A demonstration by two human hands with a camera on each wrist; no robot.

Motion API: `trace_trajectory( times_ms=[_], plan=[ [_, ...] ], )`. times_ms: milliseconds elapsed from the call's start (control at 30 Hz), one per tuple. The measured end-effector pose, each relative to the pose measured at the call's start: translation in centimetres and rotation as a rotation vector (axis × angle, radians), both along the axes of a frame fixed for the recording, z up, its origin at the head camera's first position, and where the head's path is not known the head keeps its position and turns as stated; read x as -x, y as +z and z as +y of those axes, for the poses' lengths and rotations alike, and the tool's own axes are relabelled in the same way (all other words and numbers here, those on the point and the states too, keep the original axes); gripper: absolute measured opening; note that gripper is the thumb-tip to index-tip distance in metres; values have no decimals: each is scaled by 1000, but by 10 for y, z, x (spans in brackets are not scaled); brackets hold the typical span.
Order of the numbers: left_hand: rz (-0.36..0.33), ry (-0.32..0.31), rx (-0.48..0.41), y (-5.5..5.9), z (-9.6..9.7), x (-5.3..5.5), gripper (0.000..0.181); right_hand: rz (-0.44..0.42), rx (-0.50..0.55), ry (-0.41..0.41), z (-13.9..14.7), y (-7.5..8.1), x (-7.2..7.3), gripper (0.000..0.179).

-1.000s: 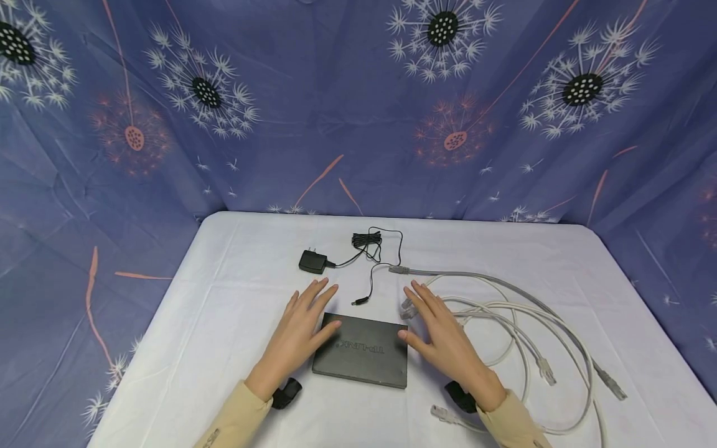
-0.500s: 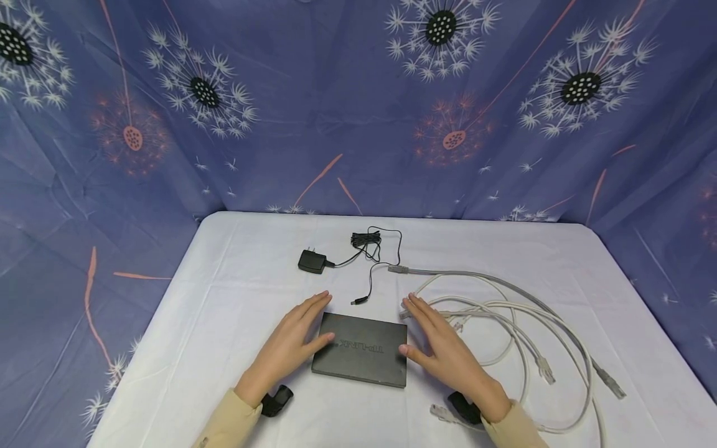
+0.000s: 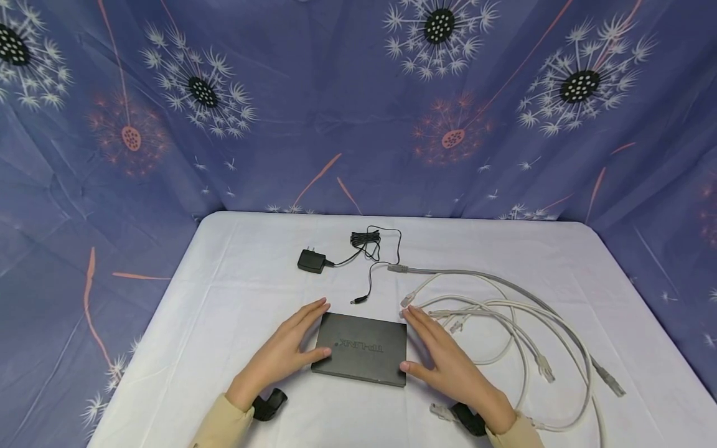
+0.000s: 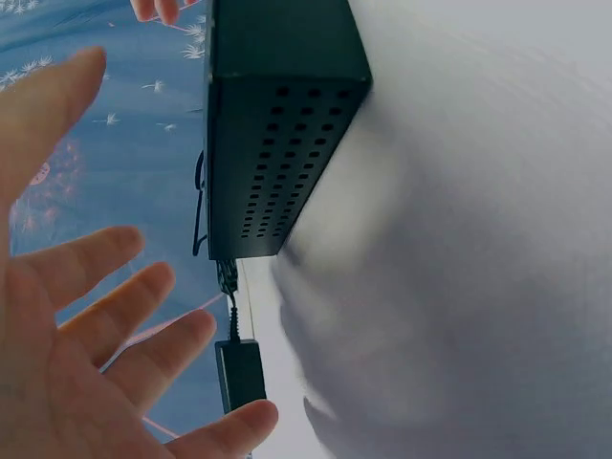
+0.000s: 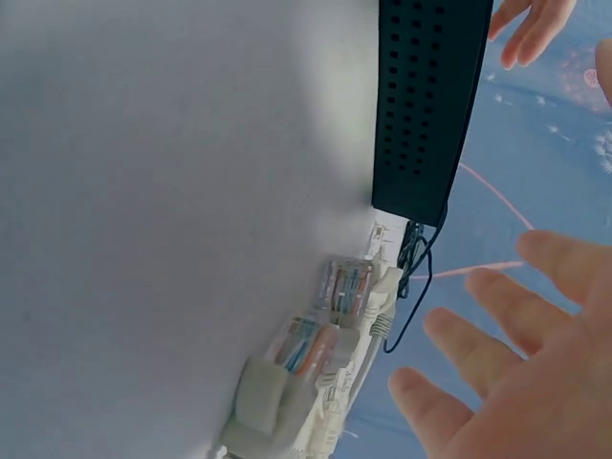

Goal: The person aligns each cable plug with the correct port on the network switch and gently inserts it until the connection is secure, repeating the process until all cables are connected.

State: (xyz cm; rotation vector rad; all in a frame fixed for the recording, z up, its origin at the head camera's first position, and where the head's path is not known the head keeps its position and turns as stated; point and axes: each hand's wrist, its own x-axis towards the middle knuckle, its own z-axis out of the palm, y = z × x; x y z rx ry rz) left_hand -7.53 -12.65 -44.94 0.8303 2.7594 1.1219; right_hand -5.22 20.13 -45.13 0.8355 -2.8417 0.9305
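Observation:
A flat dark grey network switch (image 3: 361, 350) with TP-LINK lettering lies on the white table, its lettering upside down in the head view. My left hand (image 3: 282, 348) is at its left side, fingers extended and thumb tip overlapping the left edge. On the opposite side, my right hand (image 3: 445, 354) has its fingers spread and its thumb tip at the right edge. Rows of vent holes show on the switch's side (image 4: 287, 163) in the left wrist view. In the right wrist view, clear Ethernet plugs (image 5: 346, 287) lie near my right fingers. Neither hand grips anything.
Beyond the switch lies a black power adapter (image 3: 312, 261) with a bundled cord (image 3: 365, 239) and a barrel plug (image 3: 360, 300). Several white Ethernet cables (image 3: 521, 305) and a grey one (image 3: 504, 283) loop across the right side. A blue flowered curtain (image 3: 313, 112) stands behind the table.
Both hands have drawn back toward the near side, the left also shifting slightly outward. A cable plug formerly behind my right fingertips now shows. The switch has stayed in place.

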Motion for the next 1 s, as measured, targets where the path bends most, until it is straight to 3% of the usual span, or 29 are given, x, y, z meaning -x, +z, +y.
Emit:
trace_trajectory(
  times_ms=[433,1000],
  plan=[
    [-102,-72,13,-4,-2,-5,93,-30,-30,49,2,-4,-5,99],
    [-90,-126,43,-12,-2,-4,108,-50,-73,86,-3,-4,-6,110]
  ],
)
